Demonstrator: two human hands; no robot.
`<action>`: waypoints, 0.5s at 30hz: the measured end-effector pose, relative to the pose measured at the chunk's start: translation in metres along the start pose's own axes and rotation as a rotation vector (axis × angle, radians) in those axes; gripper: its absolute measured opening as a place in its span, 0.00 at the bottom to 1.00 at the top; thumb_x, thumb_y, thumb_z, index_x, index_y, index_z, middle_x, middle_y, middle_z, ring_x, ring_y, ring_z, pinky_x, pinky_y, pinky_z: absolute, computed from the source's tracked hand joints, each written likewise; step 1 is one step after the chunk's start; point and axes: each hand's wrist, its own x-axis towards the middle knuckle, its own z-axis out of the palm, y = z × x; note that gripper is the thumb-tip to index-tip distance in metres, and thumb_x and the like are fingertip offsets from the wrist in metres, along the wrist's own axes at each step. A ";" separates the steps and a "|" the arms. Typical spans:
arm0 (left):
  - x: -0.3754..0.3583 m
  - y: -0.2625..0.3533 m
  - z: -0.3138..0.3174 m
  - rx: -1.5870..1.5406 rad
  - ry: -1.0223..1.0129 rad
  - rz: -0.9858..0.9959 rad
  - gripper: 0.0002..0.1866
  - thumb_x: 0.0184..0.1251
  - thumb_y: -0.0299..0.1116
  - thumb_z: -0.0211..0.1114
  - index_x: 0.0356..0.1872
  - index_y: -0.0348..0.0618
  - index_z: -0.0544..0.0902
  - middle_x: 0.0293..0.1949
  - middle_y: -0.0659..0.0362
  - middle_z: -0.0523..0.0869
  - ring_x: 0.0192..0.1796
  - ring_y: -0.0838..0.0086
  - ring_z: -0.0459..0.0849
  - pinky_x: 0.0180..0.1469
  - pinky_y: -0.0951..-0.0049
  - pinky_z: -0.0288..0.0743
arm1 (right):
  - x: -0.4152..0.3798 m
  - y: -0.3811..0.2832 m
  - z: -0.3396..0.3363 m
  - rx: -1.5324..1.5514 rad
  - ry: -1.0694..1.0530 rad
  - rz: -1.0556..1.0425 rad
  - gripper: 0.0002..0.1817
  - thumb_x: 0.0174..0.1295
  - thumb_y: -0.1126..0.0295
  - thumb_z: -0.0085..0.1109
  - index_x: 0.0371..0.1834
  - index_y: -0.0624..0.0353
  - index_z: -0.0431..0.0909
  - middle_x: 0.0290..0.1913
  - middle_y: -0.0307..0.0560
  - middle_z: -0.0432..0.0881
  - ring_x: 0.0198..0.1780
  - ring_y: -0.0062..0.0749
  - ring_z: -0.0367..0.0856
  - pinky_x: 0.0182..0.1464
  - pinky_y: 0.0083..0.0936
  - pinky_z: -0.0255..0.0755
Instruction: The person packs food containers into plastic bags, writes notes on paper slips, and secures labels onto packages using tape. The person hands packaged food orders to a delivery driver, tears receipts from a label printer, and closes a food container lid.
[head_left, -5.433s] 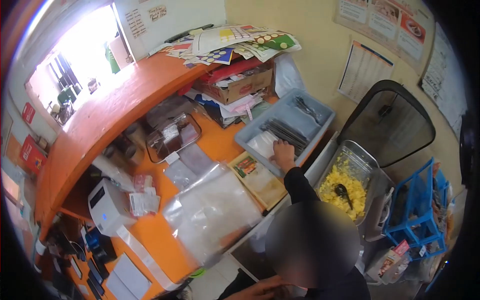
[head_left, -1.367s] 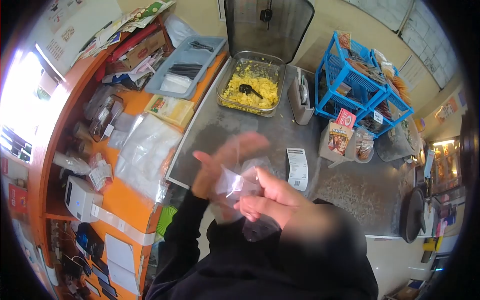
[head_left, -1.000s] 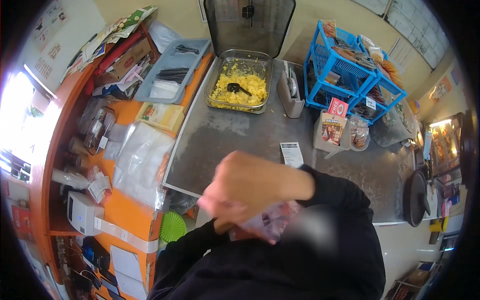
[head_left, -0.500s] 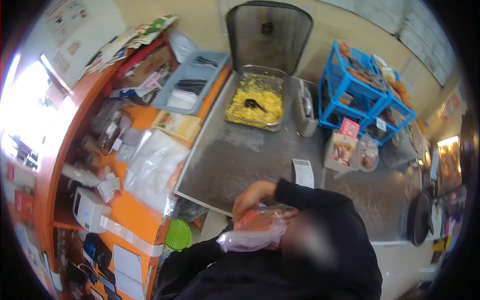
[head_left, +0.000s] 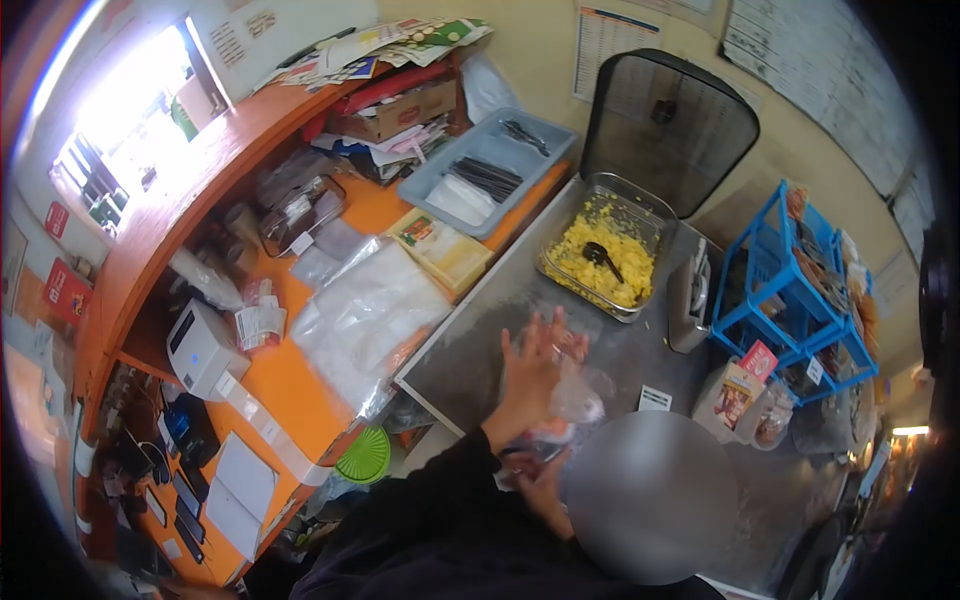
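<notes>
My left hand [head_left: 530, 382] is over the front of the metal counter [head_left: 470, 350], fingers spread, against a clear plastic bag [head_left: 578, 395]. Something reddish and white shows through the bag below that hand. My right hand [head_left: 545, 492] is lower down, its fingers closed at the bag's lower part. A round blur hides what lies just right of it. Beyond the hands, a glass tray [head_left: 630, 312] holds crumbled yellow food with a black spoon [head_left: 603, 260] in it.
An orange counter [head_left: 275, 385] on the left bears plastic sheets [head_left: 375, 315], a white device [head_left: 203, 350] and a grey-blue cutlery tray [head_left: 405, 190]. A mesh cover [head_left: 665, 130] leans on the wall. Blue baskets [head_left: 790, 275] and a small paper [head_left: 655, 399] are at the right.
The view has shifted, so the counters appear further right. My left hand has come up from the bag near my body and spread its fingers; the bag is now further forward, over the counter.
</notes>
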 end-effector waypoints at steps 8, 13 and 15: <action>-0.048 -0.027 0.033 -0.119 0.027 -0.075 0.36 0.58 0.47 0.62 0.72 0.72 0.66 0.71 0.36 0.57 0.70 0.39 0.58 0.67 0.32 0.50 | 0.077 -0.165 0.068 -1.034 -1.429 0.174 0.23 0.66 0.61 0.57 0.59 0.64 0.73 0.43 0.56 0.84 0.45 0.40 0.84 0.49 0.34 0.78; -0.053 -0.049 0.013 -0.298 -0.100 0.089 0.28 0.48 0.41 0.67 0.55 0.54 0.79 0.53 0.54 0.73 0.62 0.55 0.67 0.58 0.43 0.60 | 0.231 -0.245 0.155 -0.950 -0.884 -0.274 0.12 0.61 0.75 0.53 0.45 0.60 0.83 0.36 0.48 0.88 0.39 0.30 0.87 0.40 0.25 0.77; -0.054 -0.063 0.005 -0.581 -0.099 0.149 0.22 0.47 0.37 0.67 0.49 0.50 0.83 0.51 0.56 0.74 0.58 0.58 0.68 0.57 0.48 0.61 | 0.349 -0.180 0.176 -1.176 -0.534 -0.882 0.10 0.61 0.76 0.54 0.40 0.57 0.85 0.35 0.48 0.82 0.39 0.44 0.83 0.42 0.34 0.75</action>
